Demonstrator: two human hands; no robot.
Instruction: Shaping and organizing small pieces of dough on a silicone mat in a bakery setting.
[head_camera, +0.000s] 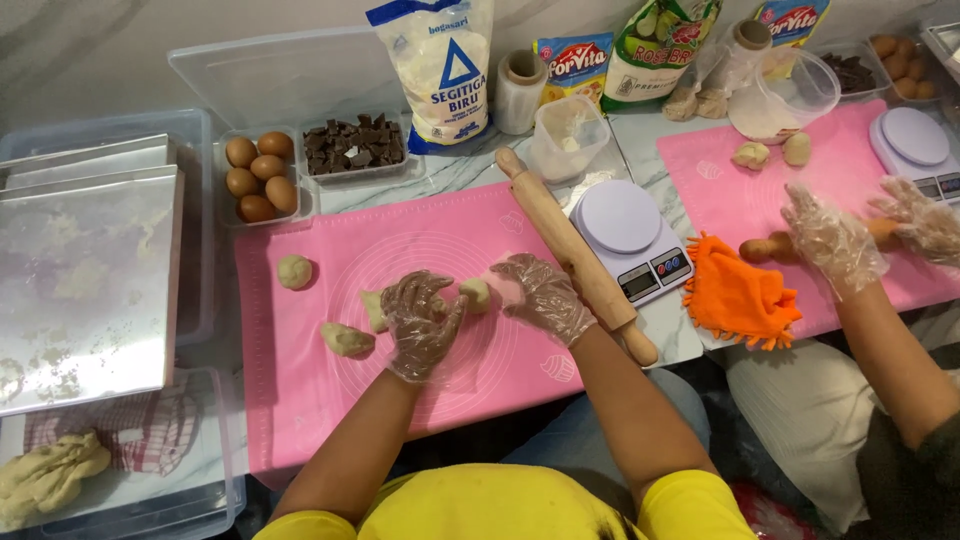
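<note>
Both my hands wear clear plastic gloves over a pink silicone mat (330, 380). My left hand (420, 322) is curled over a pale dough piece (372, 308). My right hand (545, 297) lies palm-down with its fingers spread, and its fingertips touch a small dough ball (476, 293). Another dough lump (346, 340) lies left of my left hand, and a round dough ball (294, 271) sits at the mat's far left. A wooden rolling pin (575, 252) lies diagonally just right of my right hand.
A white kitchen scale (632, 235) and an orange cloth (738, 297) sit to the right. Another person's gloved hands (870, 232) work on a second pink mat (740, 200). Eggs (260, 176), chocolate chunks (352, 144), a flour bag (444, 66), metal trays (85, 280) and a dough mass (45, 475) surround.
</note>
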